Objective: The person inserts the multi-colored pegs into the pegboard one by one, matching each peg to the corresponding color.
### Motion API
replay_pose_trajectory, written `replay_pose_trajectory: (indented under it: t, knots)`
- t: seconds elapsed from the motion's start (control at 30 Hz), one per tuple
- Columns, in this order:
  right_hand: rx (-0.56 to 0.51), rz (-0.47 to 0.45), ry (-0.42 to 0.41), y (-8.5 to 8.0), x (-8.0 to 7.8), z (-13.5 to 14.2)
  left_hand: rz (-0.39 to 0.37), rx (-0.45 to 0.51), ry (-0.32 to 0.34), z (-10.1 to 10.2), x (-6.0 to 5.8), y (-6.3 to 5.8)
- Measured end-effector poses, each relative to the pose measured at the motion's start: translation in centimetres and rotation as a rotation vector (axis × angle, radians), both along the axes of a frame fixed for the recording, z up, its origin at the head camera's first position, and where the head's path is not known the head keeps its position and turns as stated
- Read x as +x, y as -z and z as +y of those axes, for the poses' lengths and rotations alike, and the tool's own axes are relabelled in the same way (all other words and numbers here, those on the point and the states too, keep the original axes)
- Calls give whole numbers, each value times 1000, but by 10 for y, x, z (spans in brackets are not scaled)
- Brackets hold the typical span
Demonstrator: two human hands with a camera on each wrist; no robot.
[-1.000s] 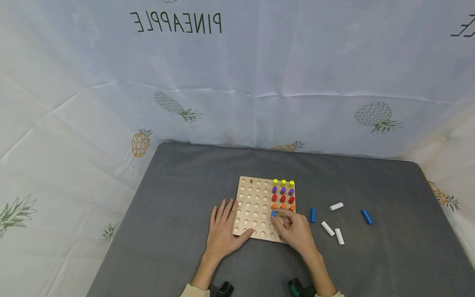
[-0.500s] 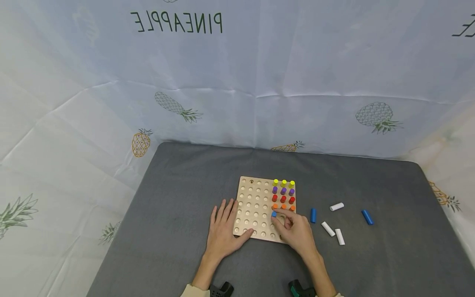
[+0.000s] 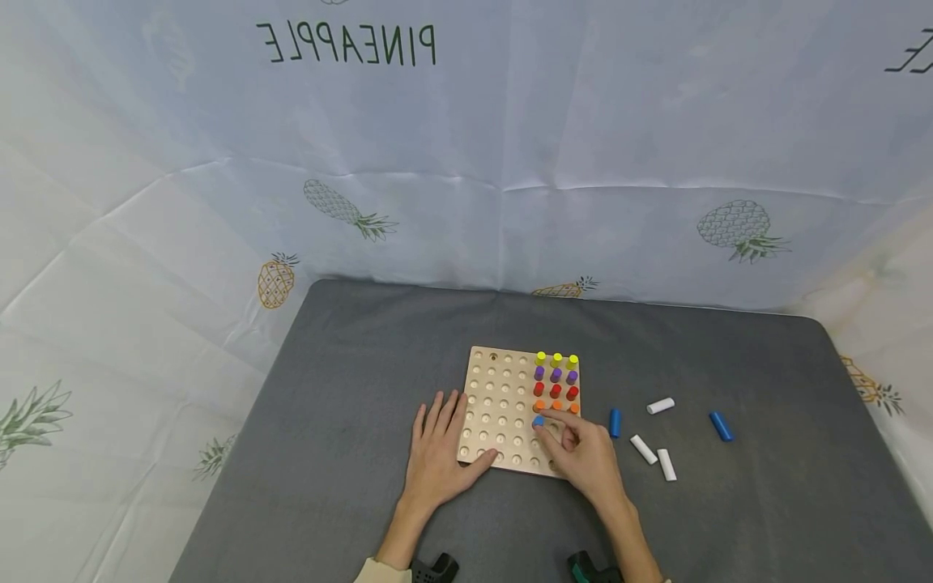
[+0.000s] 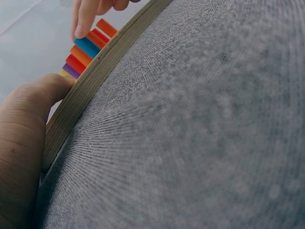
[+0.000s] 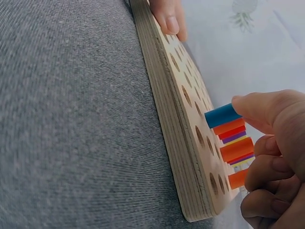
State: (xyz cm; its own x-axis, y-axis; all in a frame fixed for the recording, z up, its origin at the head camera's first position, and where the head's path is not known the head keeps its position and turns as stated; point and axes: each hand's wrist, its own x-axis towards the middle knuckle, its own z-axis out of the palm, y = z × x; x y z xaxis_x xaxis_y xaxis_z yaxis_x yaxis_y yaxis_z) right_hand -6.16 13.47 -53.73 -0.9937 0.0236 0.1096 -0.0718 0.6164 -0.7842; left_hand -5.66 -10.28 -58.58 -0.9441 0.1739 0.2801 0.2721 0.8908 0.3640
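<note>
While the right hand (image 3: 587, 460) pinches the blue peg (image 5: 221, 116), sideways force could tilt it; the board (image 3: 496, 410) may shift if the spread left hand (image 3: 439, 460) lifts.

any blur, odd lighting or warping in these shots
Head view: soft light, the backdrop bluish mid-frame and warmer at the sides; left wrist view: grey cloth shows fanned streaks, soft blotches toward the frame's right edge, darkness beside the left hand; right wrist view: backdrop pale, blue peg fairly crisp.
</note>
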Motion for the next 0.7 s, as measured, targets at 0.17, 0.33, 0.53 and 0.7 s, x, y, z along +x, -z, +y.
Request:
replay_pose_trajectory:
  t: [0.17, 0.33, 0.53, 0.7]
  knots:
    - [-53, 54, 73, -2, 1, 3, -3, 2, 0, 0, 0, 0]
    - [-96, 160, 168, -5, 0, 11, -6, 13, 4, -1, 0, -1]
    - [-60, 194, 258, -4, -2, 25, -2, 9, 4, -1, -1, -1]
    - [-20, 180, 309, -3, -2, 32, -3, 3, 4, -1, 0, -2]
